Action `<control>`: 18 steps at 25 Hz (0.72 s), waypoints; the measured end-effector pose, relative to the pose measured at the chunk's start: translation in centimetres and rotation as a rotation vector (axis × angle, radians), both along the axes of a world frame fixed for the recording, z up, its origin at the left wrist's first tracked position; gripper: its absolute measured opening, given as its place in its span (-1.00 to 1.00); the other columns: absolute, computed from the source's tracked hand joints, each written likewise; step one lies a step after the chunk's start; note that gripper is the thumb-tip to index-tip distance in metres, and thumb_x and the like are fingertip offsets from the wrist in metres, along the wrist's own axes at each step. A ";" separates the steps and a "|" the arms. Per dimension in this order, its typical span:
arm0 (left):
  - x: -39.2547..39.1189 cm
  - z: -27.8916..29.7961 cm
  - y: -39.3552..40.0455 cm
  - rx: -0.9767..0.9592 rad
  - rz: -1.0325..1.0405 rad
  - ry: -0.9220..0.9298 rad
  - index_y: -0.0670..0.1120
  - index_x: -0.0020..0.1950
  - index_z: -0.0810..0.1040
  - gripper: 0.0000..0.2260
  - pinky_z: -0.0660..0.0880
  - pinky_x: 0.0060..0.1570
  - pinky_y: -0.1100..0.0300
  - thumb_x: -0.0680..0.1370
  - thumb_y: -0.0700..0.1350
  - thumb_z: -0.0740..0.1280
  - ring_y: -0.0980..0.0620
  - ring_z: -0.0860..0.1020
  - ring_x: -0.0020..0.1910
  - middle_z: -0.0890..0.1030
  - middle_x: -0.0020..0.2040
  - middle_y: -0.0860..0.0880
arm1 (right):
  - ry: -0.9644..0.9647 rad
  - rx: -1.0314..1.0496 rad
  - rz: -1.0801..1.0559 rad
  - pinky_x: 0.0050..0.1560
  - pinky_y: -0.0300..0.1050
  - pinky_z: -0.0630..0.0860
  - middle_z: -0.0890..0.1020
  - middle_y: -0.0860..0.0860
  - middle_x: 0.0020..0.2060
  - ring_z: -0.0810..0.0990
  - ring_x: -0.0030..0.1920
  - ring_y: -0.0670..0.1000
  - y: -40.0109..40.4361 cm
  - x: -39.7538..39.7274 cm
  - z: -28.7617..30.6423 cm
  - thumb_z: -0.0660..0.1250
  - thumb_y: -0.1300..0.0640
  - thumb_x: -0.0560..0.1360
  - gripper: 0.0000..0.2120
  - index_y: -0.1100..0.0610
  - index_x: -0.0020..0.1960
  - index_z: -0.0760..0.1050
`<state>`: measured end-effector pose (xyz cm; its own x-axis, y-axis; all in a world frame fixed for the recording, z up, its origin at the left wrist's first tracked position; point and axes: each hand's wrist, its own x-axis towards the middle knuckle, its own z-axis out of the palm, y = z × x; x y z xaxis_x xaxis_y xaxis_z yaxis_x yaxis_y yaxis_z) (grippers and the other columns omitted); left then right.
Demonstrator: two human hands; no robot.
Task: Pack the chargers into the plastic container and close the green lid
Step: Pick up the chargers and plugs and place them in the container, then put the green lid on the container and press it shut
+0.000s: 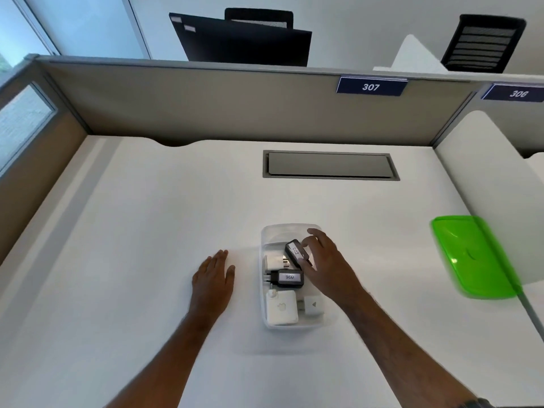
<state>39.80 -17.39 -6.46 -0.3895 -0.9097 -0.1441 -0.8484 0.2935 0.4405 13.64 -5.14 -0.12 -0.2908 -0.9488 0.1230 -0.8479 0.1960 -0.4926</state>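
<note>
Clear plastic container sits mid-desk with four chargers inside; right hand grip is clamped on a fifth, a black charger, tilted over its far end. Left hand lies flat, fingers apart, just left of it. Green lid lies well apart, at the right.

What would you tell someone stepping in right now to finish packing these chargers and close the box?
Left hand: flat on the desk, open, holding nothing.
Right hand: over the clear plastic container, fingers on the tilted black charger labelled 002; it seems not yet settled.
Already in the container: black charger labelled 026, white square power adapter, small white cube charger, white plug adapter.
Green lid: off, on the desk far to the right.
Left: seat 002, fetch the lid, close it.
</note>
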 end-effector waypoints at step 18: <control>-19.3 6.4 5.7 -0.230 -0.311 0.058 -0.02 0.61 0.28 -0.47 0.15 0.60 -0.11 0.66 0.08 0.22 -0.12 0.18 0.64 0.29 0.63 -0.03 | -0.013 0.216 -0.321 0.61 0.01 0.04 0.15 0.07 0.62 0.05 0.63 0.08 12.3 -16.3 -2.9 0.18 -0.14 0.65 -0.39 0.10 0.61 0.17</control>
